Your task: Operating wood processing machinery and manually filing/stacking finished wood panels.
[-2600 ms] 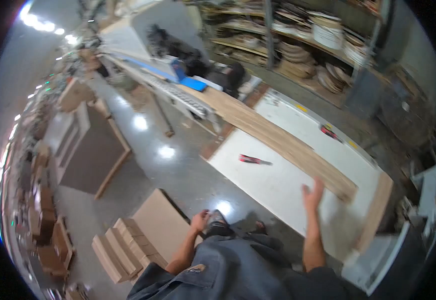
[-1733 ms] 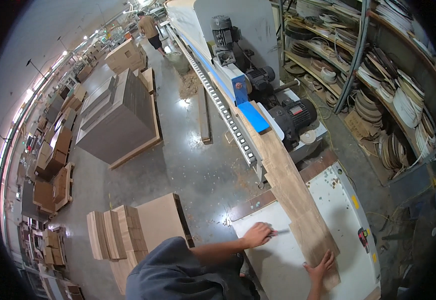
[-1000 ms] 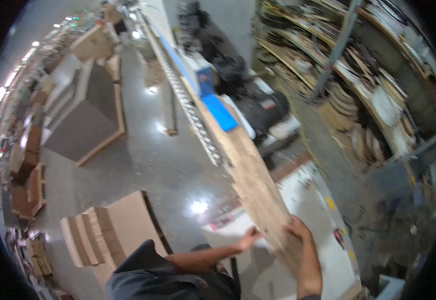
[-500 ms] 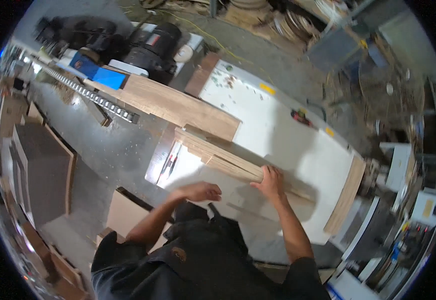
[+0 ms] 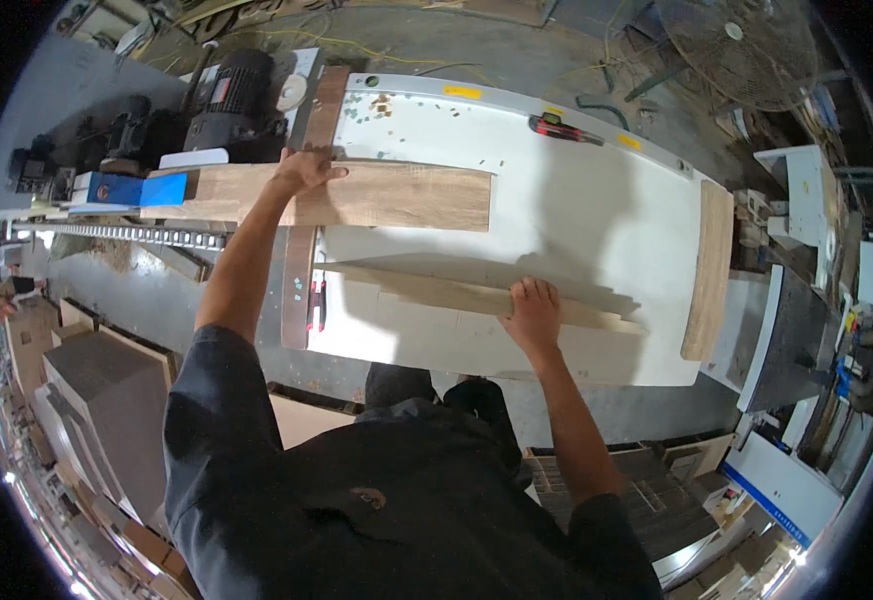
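My right hand is closed around the right part of a bundle of thin, wood-coloured strips, which lies lengthwise across the near half of a white worktable. My left arm reaches forward and left. At its end my left hand grips the far edge of a long wood-grain board, thumb on top and fingertips partly hidden over the edge. The board extends from the table to a machine with a blue piece at its left end.
A black motor stands at the far left. A red and black tool lies by the table's far metal rail, and a red cutter near its left edge. Brown boards edge the table's left and right. A fan stands far right.
My left hand has gone from empty near my body to the wood-grain board, forward and left. My right hand stays on the strips. The view has turned and shifted.
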Demonstrator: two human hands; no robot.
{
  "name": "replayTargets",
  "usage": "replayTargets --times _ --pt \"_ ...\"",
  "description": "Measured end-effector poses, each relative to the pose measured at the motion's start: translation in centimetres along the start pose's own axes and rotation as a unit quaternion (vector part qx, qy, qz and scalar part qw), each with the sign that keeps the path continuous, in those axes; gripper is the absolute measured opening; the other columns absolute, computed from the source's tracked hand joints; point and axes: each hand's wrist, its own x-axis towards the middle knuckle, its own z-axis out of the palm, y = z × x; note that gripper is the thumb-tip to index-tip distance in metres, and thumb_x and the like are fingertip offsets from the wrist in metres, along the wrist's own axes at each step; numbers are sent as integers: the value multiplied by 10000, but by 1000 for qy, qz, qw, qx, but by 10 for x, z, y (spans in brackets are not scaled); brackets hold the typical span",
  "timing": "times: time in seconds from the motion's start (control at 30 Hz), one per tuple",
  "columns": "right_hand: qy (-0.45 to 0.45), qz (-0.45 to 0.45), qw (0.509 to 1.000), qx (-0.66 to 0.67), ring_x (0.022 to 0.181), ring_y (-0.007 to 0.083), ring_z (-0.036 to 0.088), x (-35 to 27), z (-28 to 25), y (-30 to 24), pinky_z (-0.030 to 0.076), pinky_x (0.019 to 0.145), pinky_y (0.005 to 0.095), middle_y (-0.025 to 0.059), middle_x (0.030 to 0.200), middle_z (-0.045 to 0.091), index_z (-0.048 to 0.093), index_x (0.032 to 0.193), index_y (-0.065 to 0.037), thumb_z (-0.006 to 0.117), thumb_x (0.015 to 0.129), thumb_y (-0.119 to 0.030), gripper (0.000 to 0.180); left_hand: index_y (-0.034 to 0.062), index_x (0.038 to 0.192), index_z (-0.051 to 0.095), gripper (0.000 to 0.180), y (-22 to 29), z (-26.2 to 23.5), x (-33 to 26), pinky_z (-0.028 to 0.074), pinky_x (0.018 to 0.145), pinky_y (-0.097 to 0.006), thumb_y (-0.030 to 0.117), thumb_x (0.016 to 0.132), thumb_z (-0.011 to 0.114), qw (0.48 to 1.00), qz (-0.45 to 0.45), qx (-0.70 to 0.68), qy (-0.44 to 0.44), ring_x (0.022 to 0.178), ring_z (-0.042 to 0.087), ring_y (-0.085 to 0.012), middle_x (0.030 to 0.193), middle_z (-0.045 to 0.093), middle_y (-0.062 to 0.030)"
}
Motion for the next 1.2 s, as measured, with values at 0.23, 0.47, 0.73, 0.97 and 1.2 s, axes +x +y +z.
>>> replayTargets --times 0.23,0.47,0.73,0.97,1.2 --pt "1 39 997 70 1632 327 259 -4 -22 -11 210 1343 532 127 1741 323 485 1586 -164 903 784 -253 910 116 1030 774 653 167 32 -32 593 791 -543 693 1052 468 999 15 -24 18 876 760 -404 960 787 -183" --pt "-30 41 999 15 1582 362 323 -7 -26 -7 183 1338 546 164 1675 391 416 1638 -163 924 785 -261 998 67 1071 763 384 249 88 -143 590 806 -512 428 1064 632 926 246 -186 219 796 702 -389 918 746 -195" --pt "2 78 996 36 1365 368 506 -61 -56 87 364 1230 528 112 1403 585 616 1388 -141 988 650 -352 853 49 1593 455 688 114 117 -224 287 1290 -482 375 1035 691 836 -52 -496 229 1503 436 -384 1626 446 -224" --pt "42 89 995 24 1426 370 460 -90 -67 155 334 1255 541 105 1442 558 630 1370 -145 1010 616 -409 885 55 1686 241 687 193 172 -189 171 1332 -453 374 1135 502 664 -59 -700 258 1626 239 -339 1741 272 -219" --pt "31 162 985 58 1425 355 491 -118 -86 202 411 1221 488 105 1479 564 630 1385 -129 1008 640 -388 875 35 1699 263 706 259 168 -180 217 1325 -451 387 1129 487 670 -11 -704 235 1606 292 -320 1749 284 -201"
